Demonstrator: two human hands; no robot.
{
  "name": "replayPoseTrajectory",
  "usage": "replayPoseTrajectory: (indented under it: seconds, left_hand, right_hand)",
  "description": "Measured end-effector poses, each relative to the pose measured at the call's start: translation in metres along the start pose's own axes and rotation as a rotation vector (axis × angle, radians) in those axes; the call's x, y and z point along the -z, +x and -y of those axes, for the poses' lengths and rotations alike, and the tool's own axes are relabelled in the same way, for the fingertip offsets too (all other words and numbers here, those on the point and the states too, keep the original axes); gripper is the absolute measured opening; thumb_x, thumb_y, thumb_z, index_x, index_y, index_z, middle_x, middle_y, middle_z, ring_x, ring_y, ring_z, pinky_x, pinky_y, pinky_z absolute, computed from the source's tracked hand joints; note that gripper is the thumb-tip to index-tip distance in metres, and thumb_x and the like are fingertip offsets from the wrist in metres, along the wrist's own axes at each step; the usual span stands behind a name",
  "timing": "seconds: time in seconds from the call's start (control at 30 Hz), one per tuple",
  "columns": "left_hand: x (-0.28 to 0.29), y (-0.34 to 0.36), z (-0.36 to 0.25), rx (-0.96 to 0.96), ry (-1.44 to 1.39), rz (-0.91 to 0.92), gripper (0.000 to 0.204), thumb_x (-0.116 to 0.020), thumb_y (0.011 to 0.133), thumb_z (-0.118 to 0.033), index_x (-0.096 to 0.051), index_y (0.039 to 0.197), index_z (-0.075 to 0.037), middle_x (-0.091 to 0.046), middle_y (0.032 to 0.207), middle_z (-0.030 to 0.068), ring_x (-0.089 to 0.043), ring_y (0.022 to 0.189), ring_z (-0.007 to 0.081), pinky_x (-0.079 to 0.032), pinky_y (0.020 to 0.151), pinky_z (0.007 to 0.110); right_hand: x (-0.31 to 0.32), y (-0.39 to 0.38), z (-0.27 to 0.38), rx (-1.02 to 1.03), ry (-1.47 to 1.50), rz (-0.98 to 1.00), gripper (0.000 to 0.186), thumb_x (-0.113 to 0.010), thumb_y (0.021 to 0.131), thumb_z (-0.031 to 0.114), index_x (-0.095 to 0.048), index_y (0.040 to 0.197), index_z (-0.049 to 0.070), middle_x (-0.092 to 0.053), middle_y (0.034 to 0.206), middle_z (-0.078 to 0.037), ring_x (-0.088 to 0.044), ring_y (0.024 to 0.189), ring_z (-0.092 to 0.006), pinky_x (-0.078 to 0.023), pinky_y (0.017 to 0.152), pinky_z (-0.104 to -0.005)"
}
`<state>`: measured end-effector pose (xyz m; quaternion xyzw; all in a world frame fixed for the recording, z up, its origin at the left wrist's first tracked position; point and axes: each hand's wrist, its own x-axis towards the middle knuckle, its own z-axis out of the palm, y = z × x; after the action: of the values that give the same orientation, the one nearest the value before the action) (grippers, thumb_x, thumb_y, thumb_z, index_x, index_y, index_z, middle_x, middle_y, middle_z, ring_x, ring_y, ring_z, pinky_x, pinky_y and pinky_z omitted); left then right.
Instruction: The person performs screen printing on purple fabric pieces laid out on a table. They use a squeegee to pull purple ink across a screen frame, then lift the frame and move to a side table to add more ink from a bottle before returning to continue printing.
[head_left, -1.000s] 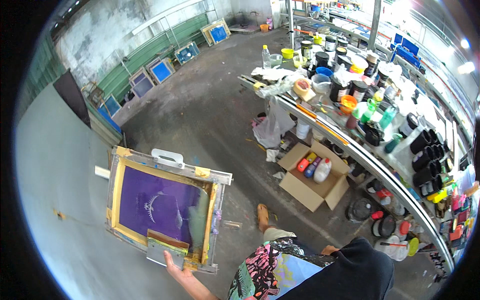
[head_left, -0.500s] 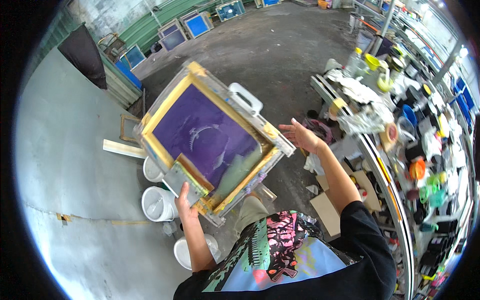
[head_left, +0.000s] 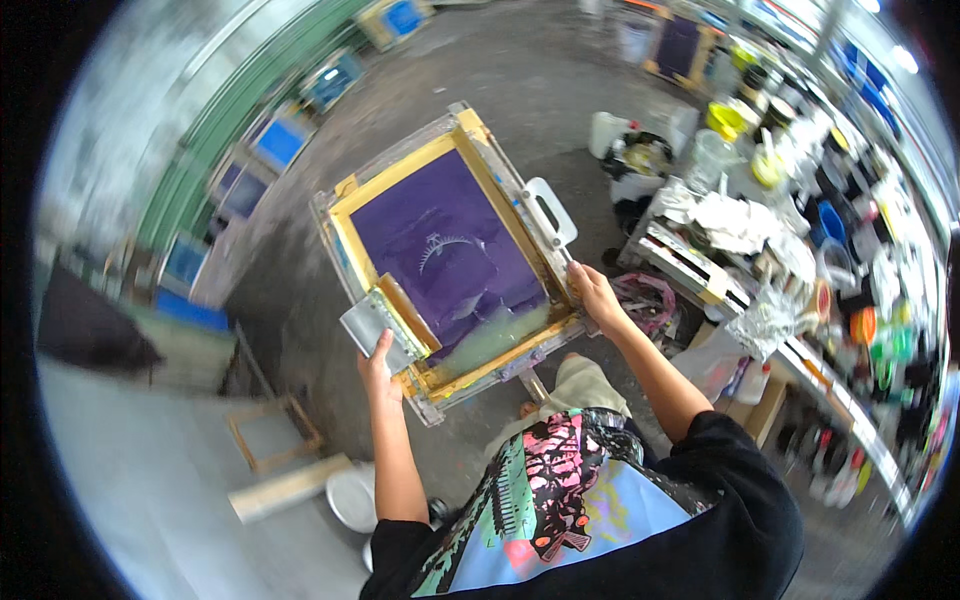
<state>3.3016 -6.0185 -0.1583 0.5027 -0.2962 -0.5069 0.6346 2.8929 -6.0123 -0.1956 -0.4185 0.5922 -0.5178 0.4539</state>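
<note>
I hold a screen printing frame [head_left: 466,132] with a purple mesh [head_left: 440,230] bearing a pale curved pattern and a greenish smear at its lower right. My left hand [head_left: 380,370] grips the frame's lower left side, where a squeegee with a silver holder and wooden edge [head_left: 375,325] lies across the corner; the thumb is on the holder. My right hand [head_left: 592,292] grips the frame's right side, just below a white handle [head_left: 550,208].
A crowded bench [head_left: 730,290] of inks, tubs and rags runs along my right. Framed screens [head_left: 282,140] lean by the green-sided back wall. A grey wall [head_left: 150,440], loose board [head_left: 290,485] and white bucket [head_left: 352,498] are at lower left. Dark floor [head_left: 510,70] lies ahead.
My right hand has come onto the frame's right side, having earlier reached toward it with spread fingers. The frame has risen and tilted more upright in view as my view has turned.
</note>
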Motion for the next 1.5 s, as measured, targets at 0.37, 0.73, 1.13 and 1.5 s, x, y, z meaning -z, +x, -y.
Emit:
replayPoseTrajectory:
  seconds: [0.37, 0.73, 1.13, 1.5]
  left_hand:
    - [-0.210, 0.350, 0.016, 0.186, 0.179, 0.391, 0.073, -0.082, 0.090, -0.048, -0.058, 0.136, 0.002, -0.065, 0.132, 0.0118, -0.065, 0.117, 0.0253, -0.053, 0.100, 0.043]
    - [-0.331, 0.480, 0.141, 0.488, 0.503, 0.780, 0.079, -0.079, 0.090, -0.054, -0.057, 0.141, 0.002, -0.068, 0.133, 0.0128, -0.067, 0.118, 0.0271, -0.054, 0.101, 0.045]
    - [-0.313, 0.524, 0.119, 0.648, 0.501, 0.958, 0.065, -0.080, 0.091, -0.050, -0.065, 0.130, 0.000, -0.072, 0.121, 0.0091, -0.071, 0.108, 0.0213, -0.055, 0.094, 0.039]
    - [-0.259, 0.527, 0.062, 0.687, 0.438, 0.974, 0.073, -0.080, 0.091, -0.050, -0.060, 0.136, 0.004, -0.070, 0.127, 0.0128, -0.068, 0.113, 0.0242, -0.052, 0.097, 0.040]
  right_hand:
    - [-0.017, 0.201, -0.004, -0.077, 0.152, -0.517, 0.059, -0.050, 0.108, 0.050, -0.069, 0.110, -0.007, -0.071, 0.089, -0.013, -0.064, 0.087, -0.0198, -0.051, 0.081, -0.0382]
    - [-0.066, 0.234, -0.055, -0.386, -0.111, -0.991, 0.058, -0.042, 0.109, 0.050, -0.065, 0.109, -0.003, -0.071, 0.102, -0.030, -0.065, 0.107, -0.0508, -0.049, 0.089, -0.0552]
    - [-0.187, 0.200, -0.028, -0.592, -0.246, -1.160, 0.065, -0.038, 0.108, 0.057, -0.065, 0.111, -0.002, -0.070, 0.107, -0.034, -0.063, 0.107, -0.0555, -0.047, 0.093, -0.0585]
    - [-0.241, 0.158, -0.011, -0.465, -0.319, -1.082, 0.063, -0.056, 0.103, 0.055, -0.058, 0.130, -0.002, -0.067, 0.124, -0.029, -0.061, 0.122, -0.0468, -0.046, 0.103, -0.0497]
